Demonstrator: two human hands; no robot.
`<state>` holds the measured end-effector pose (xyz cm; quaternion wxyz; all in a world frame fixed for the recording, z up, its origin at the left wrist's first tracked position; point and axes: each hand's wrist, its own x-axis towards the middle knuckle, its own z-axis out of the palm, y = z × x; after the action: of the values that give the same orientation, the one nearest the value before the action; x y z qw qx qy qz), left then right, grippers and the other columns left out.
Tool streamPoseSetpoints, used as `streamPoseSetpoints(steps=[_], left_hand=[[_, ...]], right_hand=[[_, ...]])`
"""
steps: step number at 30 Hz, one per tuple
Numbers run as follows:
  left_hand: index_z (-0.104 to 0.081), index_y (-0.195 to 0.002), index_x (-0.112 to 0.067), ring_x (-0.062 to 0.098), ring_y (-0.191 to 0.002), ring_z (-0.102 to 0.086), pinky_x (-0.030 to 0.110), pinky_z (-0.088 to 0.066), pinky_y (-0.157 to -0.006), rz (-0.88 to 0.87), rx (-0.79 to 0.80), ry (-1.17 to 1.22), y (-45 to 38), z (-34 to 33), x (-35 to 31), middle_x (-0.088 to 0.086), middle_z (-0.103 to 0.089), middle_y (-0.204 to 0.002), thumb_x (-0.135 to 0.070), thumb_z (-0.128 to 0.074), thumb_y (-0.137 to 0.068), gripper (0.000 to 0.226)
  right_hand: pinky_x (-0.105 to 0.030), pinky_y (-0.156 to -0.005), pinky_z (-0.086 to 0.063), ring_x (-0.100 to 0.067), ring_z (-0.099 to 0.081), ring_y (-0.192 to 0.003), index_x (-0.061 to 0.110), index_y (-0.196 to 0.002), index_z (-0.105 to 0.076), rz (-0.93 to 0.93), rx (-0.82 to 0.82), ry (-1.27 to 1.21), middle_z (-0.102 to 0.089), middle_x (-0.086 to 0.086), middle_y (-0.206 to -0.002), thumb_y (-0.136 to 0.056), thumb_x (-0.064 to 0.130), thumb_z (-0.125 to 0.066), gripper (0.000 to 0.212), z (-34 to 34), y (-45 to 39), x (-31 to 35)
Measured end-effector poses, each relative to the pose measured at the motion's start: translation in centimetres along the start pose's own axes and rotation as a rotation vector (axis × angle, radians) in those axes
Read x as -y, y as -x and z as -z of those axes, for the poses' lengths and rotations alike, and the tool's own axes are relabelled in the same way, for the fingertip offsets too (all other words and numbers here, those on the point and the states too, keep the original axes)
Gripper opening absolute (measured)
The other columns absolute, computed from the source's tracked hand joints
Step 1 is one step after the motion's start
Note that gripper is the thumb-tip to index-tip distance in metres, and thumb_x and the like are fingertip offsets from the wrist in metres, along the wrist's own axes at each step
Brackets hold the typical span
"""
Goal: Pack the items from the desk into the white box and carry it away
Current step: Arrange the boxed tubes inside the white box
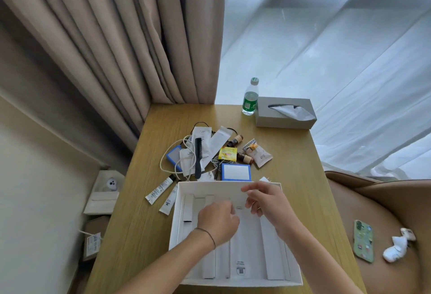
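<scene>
One white box (178,219) sits on the near part of our desk (130,235), both our hands over it: left hand (219,221) curled, grip unclear; right hand (263,202) loosely spread. Beyond lie two blue-edged cards (236,172), two brown bottles (245,158), two tubes (159,190), one comb (198,157).

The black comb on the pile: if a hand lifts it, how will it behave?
The black comb looks thin and plastic, so probably light and stiff. It lies across white packets and a white cable, so lifting it may disturb them. Its teeth could catch the cable.
</scene>
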<state>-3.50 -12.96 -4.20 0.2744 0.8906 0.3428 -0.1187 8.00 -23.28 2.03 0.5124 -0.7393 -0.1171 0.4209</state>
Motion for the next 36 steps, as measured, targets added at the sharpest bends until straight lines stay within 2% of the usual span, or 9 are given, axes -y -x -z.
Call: streamPoseSetpoints(steps=[5,9,15,19,23,27,29,33,36], left_hand=[[-0.067,-0.1,-0.034,0.002,-0.074,-0.062,0.02,-0.048,-0.06,-0.077,-0.174,0.173,-0.1,6.3,0.6,-0.014,-0.067,-0.081,-0.045,-0.056,-0.089,0.019],[-0.067,-0.092,-0.032,0.005,-0.081,-0.065,0.03,-0.057,-0.069,-0.036,-0.23,0.269,-2.5,9.8,2.3,-0.013,-0.07,-0.086,-0.035,-0.057,-0.088,0.011],[-0.065,-0.088,-0.033,0.007,-0.081,-0.064,0.028,-0.055,-0.064,0.05,-0.258,0.352,-8.3,11.9,5.6,-0.012,-0.069,-0.087,-0.02,-0.056,-0.09,0.017],[-0.064,-0.086,-0.034,0.009,-0.087,-0.063,0.025,-0.049,-0.064,0.084,-0.249,0.312,-12.0,12.3,7.5,-0.012,-0.068,-0.091,-0.018,-0.057,-0.09,0.018],[-0.067,-0.092,-0.031,0.013,-0.089,-0.061,0.03,-0.05,-0.072,0.091,-0.262,0.259,-14.7,11.6,8.8,-0.009,-0.063,-0.099,-0.018,-0.058,-0.089,0.016],[-0.068,-0.092,-0.03,0.014,-0.095,-0.059,0.03,-0.049,-0.076,0.09,-0.281,0.282,-17.0,10.8,9.3,-0.01,-0.061,-0.096,-0.018,-0.061,-0.087,0.015],[-0.065,-0.089,-0.031,0.015,-0.095,-0.059,0.032,-0.051,-0.078,0.098,-0.279,0.293,-18.1,10.5,9.6,-0.012,-0.058,-0.092,-0.017,-0.061,-0.087,0.015],[-0.059,-0.082,-0.034,0.016,-0.093,-0.057,0.031,-0.05,-0.074,0.141,-0.275,0.247,-20.2,10.5,9.9,-0.008,-0.059,-0.093,-0.018,-0.059,-0.086,0.017],[-0.061,-0.09,-0.032,0.017,-0.094,-0.057,0.029,-0.045,-0.068,0.172,-0.27,0.212,-21.6,10.6,9.8,-0.006,-0.061,-0.099,-0.02,-0.057,-0.086,0.013]], right_hand=[[-0.021,-0.047,-0.045,-0.013,-0.058,-0.051,0.011,-0.094,-0.075,-0.012,-0.009,0.003,-0.072,-0.005,-0.066,-0.093,0.002,-0.051,0.025,-1.3,-5.6,3.4],[-0.022,-0.05,-0.048,-0.016,-0.061,-0.055,0.008,-0.097,-0.072,-0.091,-0.022,0.0,-0.075,-0.009,-0.074,-0.094,0.002,-0.049,0.025,-2.7,-10.6,5.4],[-0.021,-0.043,-0.049,-0.016,-0.064,-0.05,0.01,-0.098,-0.064,-0.238,-0.045,0.092,-0.076,-0.007,-0.065,-0.099,0.013,-0.05,0.014,-4.9,-17.9,6.1],[-0.033,-0.059,-0.063,-0.02,-0.073,-0.056,0.015,-0.084,-0.059,-0.254,-0.103,0.234,-0.075,-0.006,-0.06,-0.095,0.013,-0.048,0.016,-6.0,-21.6,5.0],[-0.042,-0.069,-0.065,-0.025,-0.075,-0.059,0.0,-0.097,-0.064,-0.297,-0.156,0.229,-0.076,-0.015,-0.068,-0.091,0.007,-0.048,0.019,-7.0,-24.4,3.8],[-0.035,-0.056,-0.062,-0.021,-0.071,-0.051,-0.001,-0.089,-0.068,-0.302,-0.236,0.241,-0.075,-0.011,-0.064,-0.091,0.011,-0.057,0.016,-7.8,-26.1,3.2],[-0.038,-0.06,-0.064,-0.02,-0.072,-0.054,0.001,-0.089,-0.071,-0.286,-0.286,0.306,-0.075,-0.006,-0.061,-0.09,0.014,-0.061,0.017,-7.9,-26.5,3.1],[-0.03,-0.047,-0.056,-0.02,-0.065,-0.051,0.002,-0.131,-0.053,-0.326,-0.289,0.205,-0.071,-0.01,-0.07,-0.084,0.014,-0.074,0.052,-8.4,-27.1,3.1],[-0.03,-0.051,-0.054,-0.021,-0.062,-0.052,-0.003,-0.123,-0.046,-0.347,-0.284,0.184,-0.068,-0.012,-0.07,-0.082,0.011,-0.078,0.054,-8.8,-27.6,3.3]])
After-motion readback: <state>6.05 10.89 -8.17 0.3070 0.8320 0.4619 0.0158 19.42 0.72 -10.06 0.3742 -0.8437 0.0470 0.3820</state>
